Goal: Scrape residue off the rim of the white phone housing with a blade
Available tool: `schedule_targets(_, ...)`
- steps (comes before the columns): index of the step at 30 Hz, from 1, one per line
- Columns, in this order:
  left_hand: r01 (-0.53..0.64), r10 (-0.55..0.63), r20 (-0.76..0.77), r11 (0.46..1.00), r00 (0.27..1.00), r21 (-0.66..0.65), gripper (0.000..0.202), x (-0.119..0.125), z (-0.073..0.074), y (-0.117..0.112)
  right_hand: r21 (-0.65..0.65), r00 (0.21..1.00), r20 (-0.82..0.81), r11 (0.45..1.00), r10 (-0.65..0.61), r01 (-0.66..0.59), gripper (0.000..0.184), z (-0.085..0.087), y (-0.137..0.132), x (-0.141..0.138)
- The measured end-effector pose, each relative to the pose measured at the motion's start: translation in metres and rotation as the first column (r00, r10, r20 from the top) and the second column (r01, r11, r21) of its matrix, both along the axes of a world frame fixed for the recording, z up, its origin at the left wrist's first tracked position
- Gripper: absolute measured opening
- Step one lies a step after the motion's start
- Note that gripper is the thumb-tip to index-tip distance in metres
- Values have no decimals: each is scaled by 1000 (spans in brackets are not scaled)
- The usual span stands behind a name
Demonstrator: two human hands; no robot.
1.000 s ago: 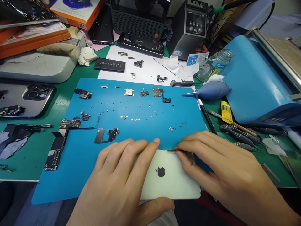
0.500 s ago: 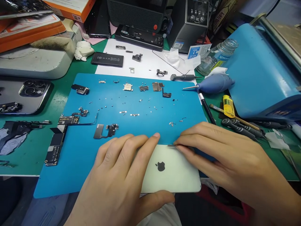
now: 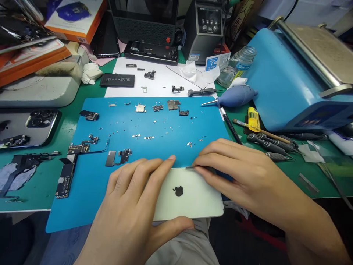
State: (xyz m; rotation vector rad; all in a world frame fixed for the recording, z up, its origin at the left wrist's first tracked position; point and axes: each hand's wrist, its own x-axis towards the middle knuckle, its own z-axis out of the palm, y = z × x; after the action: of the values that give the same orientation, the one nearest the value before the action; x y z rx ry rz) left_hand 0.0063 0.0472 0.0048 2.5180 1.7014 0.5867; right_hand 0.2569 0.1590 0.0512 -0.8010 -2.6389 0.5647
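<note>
A pale phone back [image 3: 193, 197] with a dark logo lies at the near edge of the blue work mat [image 3: 154, 147]. My left hand [image 3: 135, 206] is wrapped over its left half, fingers on the far edge and thumb under the near edge. My right hand [image 3: 242, 176] pinches a thin metal tool [image 3: 191, 167] whose tip rests at the far edge of the phone back. A logic board [image 3: 68, 165], a flex part [image 3: 117, 157], small shields and several tiny screws are spread on the mat.
Screwdrivers [image 3: 271, 145], a yellow tube [image 3: 253, 118] and a blue air blower [image 3: 237, 96] lie to the right, by a big blue machine [image 3: 289, 88]. A battery [image 3: 118, 80] and parts sit on white paper behind the mat. Another phone back [image 3: 27, 125] lies at left.
The view has shifted, so everything sits a little further left in the picture. Both hands hold their grip on the phone back and the tool, with the tip at the same edge.
</note>
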Motion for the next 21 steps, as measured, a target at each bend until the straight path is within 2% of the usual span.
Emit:
schedule_targets(4, -6, 6, -2, 1000, 1000, -6, 82, -1, 4, -2, -75, 1000, -3, 997, 13, -13, 14, 3, 2, 2)
schedule_targets(10, 6, -5, 25, 1000, 1000, -16, 81, 4, 17, 3, -111, 1000, -11, 994, -11, 9, 13, 5, 2, 1)
schedule_targets(15, 6, -2, 98, 999, 995, -43, 87, 12, 16, 9, -138, 999, -32, 990, -9, 5, 11, 2, -1, 4)
schedule_targets(17, -12, 25, 165, 997, 986, -80, 71, 15, 15, 12, -132, 1000, -24, 991, -14, 11, 12, 1, -2, 5)
schedule_targets(21, -48, 86, 295, 990, 952, -131, 24, 24, 14, 20, -103, 999, -51, 995, -15, 10, 12, 0, -3, 5)
